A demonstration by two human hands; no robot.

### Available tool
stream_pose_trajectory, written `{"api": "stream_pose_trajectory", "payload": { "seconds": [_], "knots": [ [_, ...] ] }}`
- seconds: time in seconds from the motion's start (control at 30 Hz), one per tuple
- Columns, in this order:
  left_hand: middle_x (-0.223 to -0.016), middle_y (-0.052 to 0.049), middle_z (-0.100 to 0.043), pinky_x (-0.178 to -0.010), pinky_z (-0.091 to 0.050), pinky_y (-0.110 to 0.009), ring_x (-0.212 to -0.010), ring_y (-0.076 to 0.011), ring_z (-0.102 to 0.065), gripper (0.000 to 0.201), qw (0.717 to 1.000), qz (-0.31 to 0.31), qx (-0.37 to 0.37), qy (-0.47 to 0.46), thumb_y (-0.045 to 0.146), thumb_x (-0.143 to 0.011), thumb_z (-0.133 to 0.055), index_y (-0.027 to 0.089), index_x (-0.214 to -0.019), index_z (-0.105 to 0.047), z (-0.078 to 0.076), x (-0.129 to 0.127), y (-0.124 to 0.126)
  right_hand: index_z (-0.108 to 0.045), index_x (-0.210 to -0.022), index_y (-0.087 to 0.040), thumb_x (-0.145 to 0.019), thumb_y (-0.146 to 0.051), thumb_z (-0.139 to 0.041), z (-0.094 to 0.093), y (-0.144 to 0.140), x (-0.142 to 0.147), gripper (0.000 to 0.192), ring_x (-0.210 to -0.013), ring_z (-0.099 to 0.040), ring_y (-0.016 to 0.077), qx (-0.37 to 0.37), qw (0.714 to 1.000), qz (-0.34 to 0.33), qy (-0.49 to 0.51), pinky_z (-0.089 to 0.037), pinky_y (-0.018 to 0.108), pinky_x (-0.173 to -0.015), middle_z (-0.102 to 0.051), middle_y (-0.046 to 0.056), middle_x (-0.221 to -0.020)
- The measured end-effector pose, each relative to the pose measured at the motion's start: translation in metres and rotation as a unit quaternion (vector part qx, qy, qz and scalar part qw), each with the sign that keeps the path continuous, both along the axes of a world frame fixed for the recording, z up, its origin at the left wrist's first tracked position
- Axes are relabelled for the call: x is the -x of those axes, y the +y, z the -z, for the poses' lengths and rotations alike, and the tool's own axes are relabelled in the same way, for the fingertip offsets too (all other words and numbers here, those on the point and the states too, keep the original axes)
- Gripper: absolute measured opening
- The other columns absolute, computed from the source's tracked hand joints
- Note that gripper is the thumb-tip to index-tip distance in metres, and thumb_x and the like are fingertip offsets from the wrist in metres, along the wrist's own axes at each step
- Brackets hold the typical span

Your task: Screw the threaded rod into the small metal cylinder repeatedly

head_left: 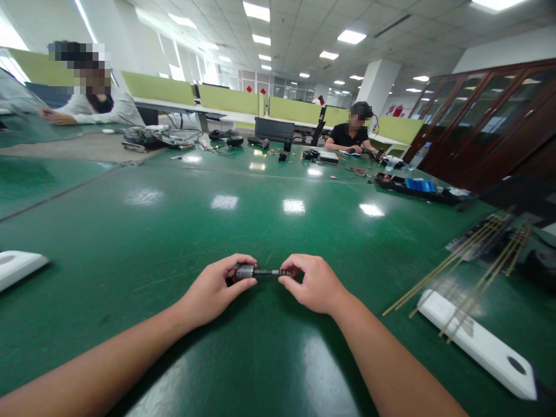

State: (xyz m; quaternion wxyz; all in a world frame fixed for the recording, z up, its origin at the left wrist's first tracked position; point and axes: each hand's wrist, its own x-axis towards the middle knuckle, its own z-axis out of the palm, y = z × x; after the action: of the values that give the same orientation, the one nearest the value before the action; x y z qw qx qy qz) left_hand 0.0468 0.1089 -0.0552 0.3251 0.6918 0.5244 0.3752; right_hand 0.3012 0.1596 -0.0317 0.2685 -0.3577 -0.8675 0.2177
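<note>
In the middle of the head view is a dark metal shaft [266, 272] with a thick grey cylinder [246, 271] at its left end. My left hand [212, 291] is closed around the cylinder, thumb below and fingers above. The thumb and fingers of my right hand [316, 284] pinch the shaft's thin right end, where a ridged or coiled part shows. Between the two hands the shaft lies level, just above the green tabletop [182, 231]. My fingers cover part of both ends.
On the right, thin wooden sticks [473, 278] lie across a white plastic piece [478, 344]. Another white piece [19, 266] rests at the left edge. Farther back are a black tray [417, 188], scattered parts and two seated people [350, 136].
</note>
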Motion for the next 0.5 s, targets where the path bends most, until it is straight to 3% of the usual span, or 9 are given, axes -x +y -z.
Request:
{"api": "stream_pose_trajectory", "payload": {
  "seconds": [0.13, 0.27, 0.33, 0.4, 0.5],
  "knots": [
    [-0.117, -0.008, -0.064, -0.073, -0.055, -0.030, -0.084, -0.0191, -0.064, 0.046, 0.999, -0.022, -0.002, -0.034, 0.045, -0.091, -0.062, 0.025, -0.132, -0.058, 0.003, 0.003, 0.004, -0.068, -0.093, -0.020, -0.085, -0.023, -0.068, 0.002, 0.010, -0.007, 0.008, -0.073, -0.064, 0.0153, 0.016, 0.998, 0.045, 0.031, -0.047, 0.028, -0.073, -0.070, 0.001, -0.081],
    [-0.095, -0.004, -0.065, -0.074, -0.053, -0.031, -0.073, -0.0166, -0.063, 0.049, 0.995, -0.032, 0.035, -0.085, 0.044, -0.091, -0.063, 0.021, -0.133, -0.053, 0.000, 0.005, 0.004, -0.069, -0.092, -0.021, -0.084, -0.024, -0.068, 0.004, 0.008, -0.006, 0.009, -0.070, -0.064, 0.0145, 0.020, 0.999, 0.031, 0.031, -0.047, 0.027, -0.070, -0.070, 0.001, -0.079],
    [-0.098, -0.004, -0.066, -0.084, -0.053, -0.034, -0.081, -0.0182, -0.067, 0.044, 0.990, -0.036, 0.044, -0.130, 0.041, -0.091, -0.063, 0.020, -0.127, -0.050, -0.007, 0.007, 0.001, -0.069, -0.093, -0.021, -0.084, -0.024, -0.069, 0.004, 0.003, -0.004, 0.009, -0.070, -0.064, 0.0143, 0.017, 0.999, 0.022, 0.029, -0.047, 0.027, -0.070, -0.070, 0.000, -0.079],
    [-0.114, -0.007, -0.065, -0.093, -0.052, -0.037, -0.093, -0.0198, -0.069, 0.040, 0.983, -0.046, 0.037, -0.172, 0.039, -0.091, -0.063, 0.020, -0.123, -0.046, -0.016, 0.013, -0.006, -0.069, -0.093, -0.021, -0.084, -0.025, -0.069, 0.003, -0.002, -0.003, 0.010, -0.071, -0.064, 0.0144, 0.011, 0.999, 0.017, 0.027, -0.046, 0.027, -0.070, -0.070, 0.000, -0.080],
    [-0.128, -0.007, -0.062, -0.101, -0.049, -0.040, -0.108, -0.0222, -0.065, 0.044, 0.983, -0.087, 0.016, -0.158, 0.042, -0.090, -0.064, 0.022, -0.125, -0.045, -0.027, 0.037, -0.027, -0.070, -0.094, -0.022, -0.084, -0.027, -0.068, -0.001, -0.008, -0.004, 0.011, -0.071, -0.063, 0.0144, 0.005, 0.999, 0.013, 0.028, -0.046, 0.027, -0.071, -0.070, 0.000, -0.080]
  ]
}}
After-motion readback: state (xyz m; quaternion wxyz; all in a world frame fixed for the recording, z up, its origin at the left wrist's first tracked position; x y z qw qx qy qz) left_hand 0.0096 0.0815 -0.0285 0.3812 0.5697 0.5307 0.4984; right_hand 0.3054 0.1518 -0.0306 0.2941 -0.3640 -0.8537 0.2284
